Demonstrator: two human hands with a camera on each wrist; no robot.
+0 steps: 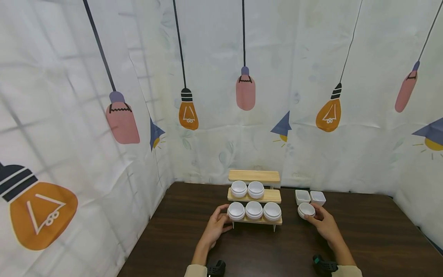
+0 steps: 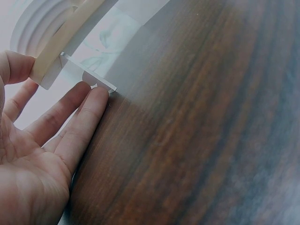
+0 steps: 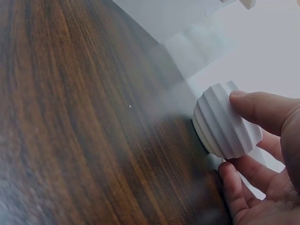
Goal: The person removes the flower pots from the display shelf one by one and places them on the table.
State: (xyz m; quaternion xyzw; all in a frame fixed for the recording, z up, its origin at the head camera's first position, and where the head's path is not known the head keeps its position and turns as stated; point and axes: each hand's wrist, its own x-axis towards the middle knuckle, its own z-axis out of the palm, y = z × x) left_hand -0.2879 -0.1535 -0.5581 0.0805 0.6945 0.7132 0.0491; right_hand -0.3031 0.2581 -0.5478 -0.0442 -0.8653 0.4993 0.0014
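Observation:
My right hand [image 1: 324,224] holds a small round white bowl [image 1: 306,210] between thumb and fingers. In the right wrist view the bowl's ribbed side [image 3: 226,123] shows, with the thumb on it and fingers on its far side. A wooden tiered stand [image 1: 263,176] bears white round bowls: two on the middle shelf, three on the lowest. At the left end of that lowest shelf, my left hand [image 1: 214,227] grips the stand. In the left wrist view the thumb touches the shelf end [image 2: 44,65], and other fingertips reach the clear leg [image 2: 89,72].
Just behind the held bowl stand two square white bowls, the left one [image 1: 302,196] and the right one [image 1: 317,197]. All stand on a dark wood-grain table [image 1: 166,238]. A white curtain [image 1: 214,146] with printed lamps hangs behind and at the left.

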